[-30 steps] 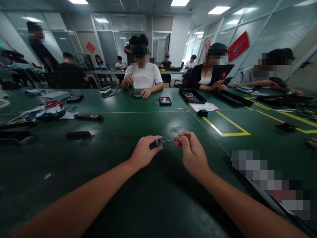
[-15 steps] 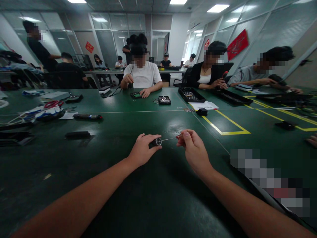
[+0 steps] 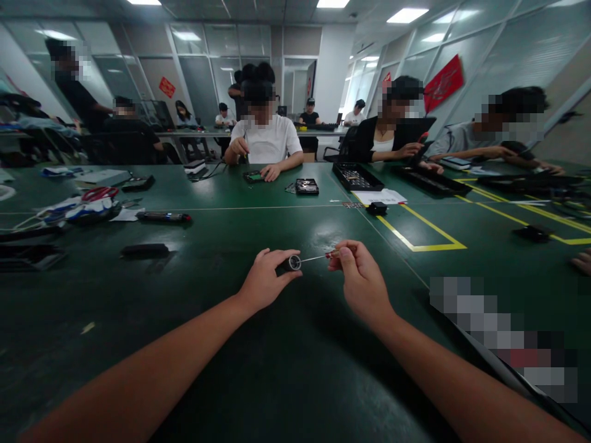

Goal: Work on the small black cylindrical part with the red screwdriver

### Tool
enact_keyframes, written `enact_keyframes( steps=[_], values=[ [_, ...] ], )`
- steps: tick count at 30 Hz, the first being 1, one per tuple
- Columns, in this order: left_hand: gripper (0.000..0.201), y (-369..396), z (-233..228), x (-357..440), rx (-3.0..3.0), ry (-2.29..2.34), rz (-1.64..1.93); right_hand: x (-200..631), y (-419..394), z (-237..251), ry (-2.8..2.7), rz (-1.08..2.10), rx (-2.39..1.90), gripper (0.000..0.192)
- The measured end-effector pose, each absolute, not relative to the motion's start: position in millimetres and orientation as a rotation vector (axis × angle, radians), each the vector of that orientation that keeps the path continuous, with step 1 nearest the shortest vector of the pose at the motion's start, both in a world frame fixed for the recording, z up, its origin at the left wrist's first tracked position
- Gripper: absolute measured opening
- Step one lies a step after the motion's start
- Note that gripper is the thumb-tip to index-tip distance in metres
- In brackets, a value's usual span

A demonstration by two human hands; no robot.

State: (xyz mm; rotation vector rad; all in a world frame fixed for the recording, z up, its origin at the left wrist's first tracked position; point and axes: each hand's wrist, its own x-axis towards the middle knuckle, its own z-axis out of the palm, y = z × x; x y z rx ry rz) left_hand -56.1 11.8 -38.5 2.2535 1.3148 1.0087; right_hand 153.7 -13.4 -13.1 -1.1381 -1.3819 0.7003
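Note:
My left hand (image 3: 265,280) is closed round a small dark cylinder (image 3: 294,263) with a silvery rim, its round open end facing right and toward me. Thumb and fingers grip it from both sides. Opposite it, my right hand (image 3: 362,274) pinches the reddish handle of a thin screwdriver (image 3: 313,258). The slim metal shaft points left, and its tip reaches the cylinder's open end; how deep it sits I cannot tell. Both hands are held above the green table (image 3: 286,357).
Left of my hands lie a dark block (image 3: 145,251), a marker-like black cylinder (image 3: 165,217) and a heap of cables (image 3: 92,206). Ahead are an opened hard drive (image 3: 307,186), a black box (image 3: 377,208) and a parts tray (image 3: 357,178). Several people work around the table.
My right hand has shifted slightly, its fingers turning a little on the screwdriver's handle. My left hand and the cylinder stay nearly still. A co-worker at right has lowered one hand toward a tray.

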Motion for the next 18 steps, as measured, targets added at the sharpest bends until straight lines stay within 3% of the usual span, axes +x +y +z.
enact_keyframes(
  steps=[18],
  values=[
    [0.041, 10.8, -36.2, -55.6, 2.229, 1.351, 0.990, 154.4, -16.2, -11.9, -1.452, 0.678, -1.122, 0.019]
  ],
)
